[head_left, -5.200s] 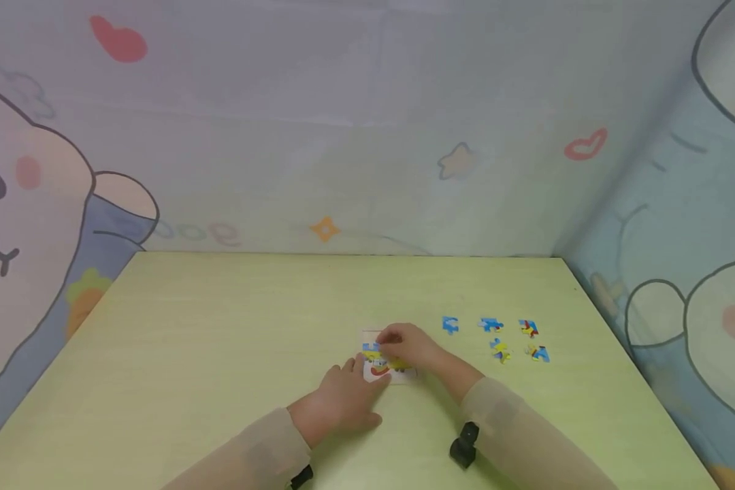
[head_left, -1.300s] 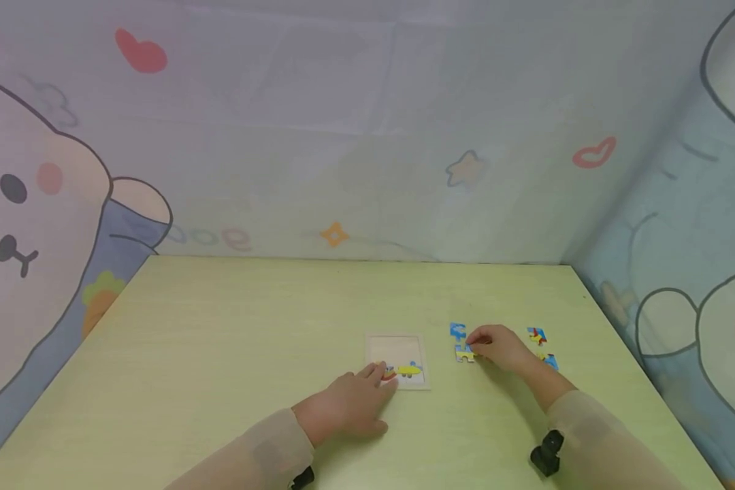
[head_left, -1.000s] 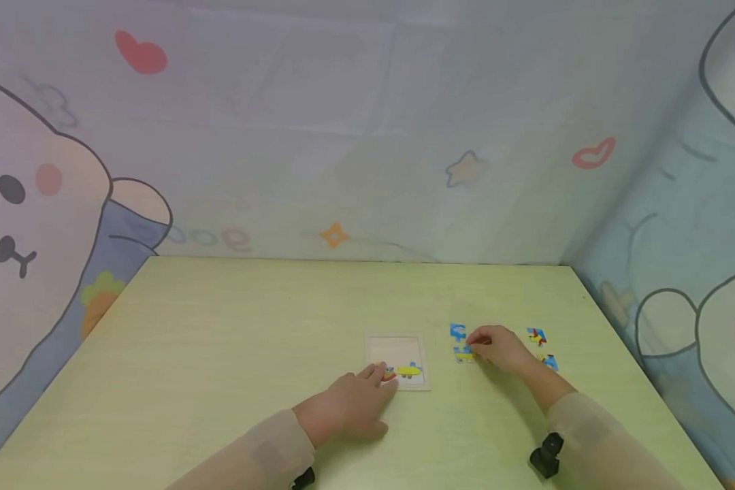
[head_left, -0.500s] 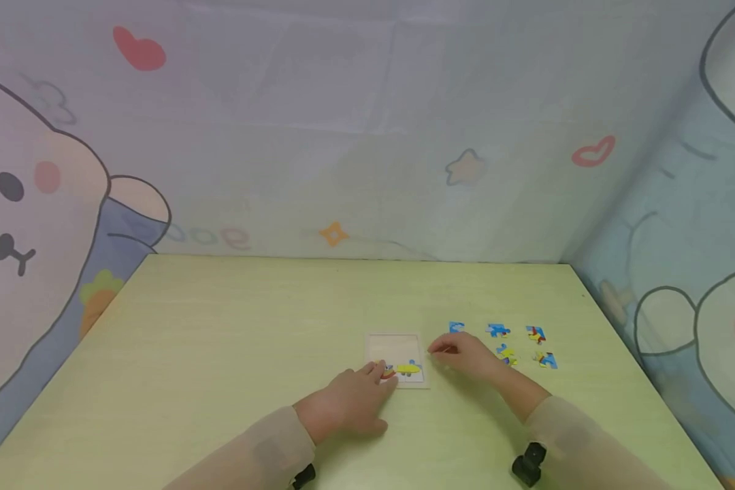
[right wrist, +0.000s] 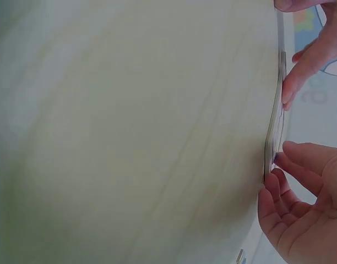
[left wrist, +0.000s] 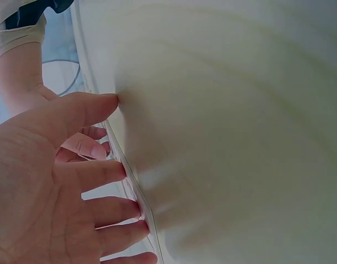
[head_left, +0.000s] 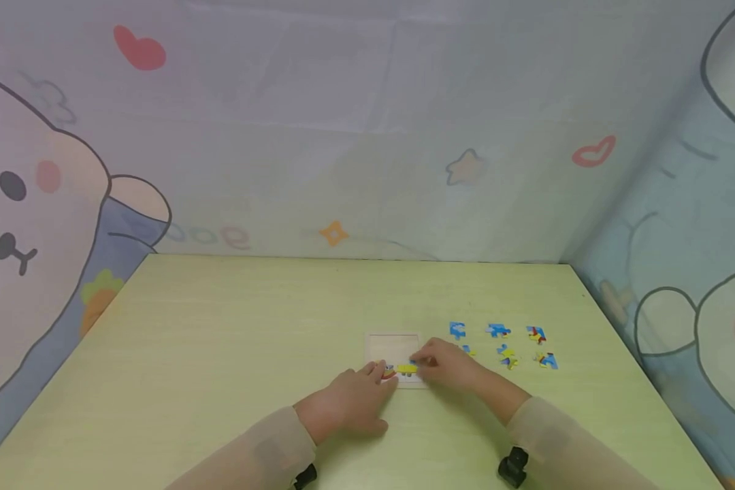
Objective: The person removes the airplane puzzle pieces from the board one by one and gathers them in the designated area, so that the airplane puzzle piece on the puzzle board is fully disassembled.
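A small square puzzle tray (head_left: 394, 338) lies at mid-table, with picture pieces along its near side and bare board behind them. My left hand (head_left: 350, 404) rests at the tray's near-left corner, fingers stretched over it; in the left wrist view its fingertips (left wrist: 120, 171) touch the tray's edge. My right hand (head_left: 447, 365) is at the tray's right side, where thumb and index finger pinch the blue part of a yellow-and-blue puzzle piece (head_left: 407, 369). The right wrist view shows a speck of blue by those fingertips. Most of that piece's far corner is hidden.
Several loose puzzle pieces lie right of the tray in two rough rows, among them a blue piece (head_left: 457, 331), a yellow one (head_left: 507, 356) and a red-and-yellow one (head_left: 535, 333). A printed cloth (head_left: 367, 136) stands behind the table (head_left: 251, 313).
My right hand lifted off one puzzle piece, left among the loose ones, and moved left to the tray. It now touches a piece there. My left hand has stayed at the tray.
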The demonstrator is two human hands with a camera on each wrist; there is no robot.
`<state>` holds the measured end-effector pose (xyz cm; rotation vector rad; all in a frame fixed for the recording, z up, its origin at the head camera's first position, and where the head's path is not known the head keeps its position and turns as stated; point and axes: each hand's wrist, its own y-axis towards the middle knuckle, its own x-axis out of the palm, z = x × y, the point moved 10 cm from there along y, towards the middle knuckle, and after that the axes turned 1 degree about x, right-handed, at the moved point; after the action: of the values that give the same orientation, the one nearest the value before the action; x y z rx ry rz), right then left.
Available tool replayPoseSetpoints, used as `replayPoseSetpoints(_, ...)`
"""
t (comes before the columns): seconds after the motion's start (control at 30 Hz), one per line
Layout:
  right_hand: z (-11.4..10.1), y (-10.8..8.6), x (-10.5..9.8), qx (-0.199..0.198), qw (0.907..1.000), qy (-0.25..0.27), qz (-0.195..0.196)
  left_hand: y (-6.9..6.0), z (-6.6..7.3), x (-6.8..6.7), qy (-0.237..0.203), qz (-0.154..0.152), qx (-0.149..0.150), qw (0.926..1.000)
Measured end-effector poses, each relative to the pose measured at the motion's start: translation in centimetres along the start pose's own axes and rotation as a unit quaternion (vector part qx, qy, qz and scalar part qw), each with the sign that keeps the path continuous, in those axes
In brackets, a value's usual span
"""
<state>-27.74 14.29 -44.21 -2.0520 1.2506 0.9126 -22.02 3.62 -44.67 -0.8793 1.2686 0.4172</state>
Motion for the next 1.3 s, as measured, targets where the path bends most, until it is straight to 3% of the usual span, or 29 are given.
replayPoseSetpoints(0.5,0.6,1.1,-0.5,0.012,0.9982,0.058,0.011,0.0,0.0,-0.3,-0.006,-0.002,-0.006,1.0)
replayPoseSetpoints(1.3,2.9,0.4,-1.9,0.03,0.9931,0.112,0.015,-0.1,0.1,-0.1,-0.016,-0.005,-0.01,0.9998)
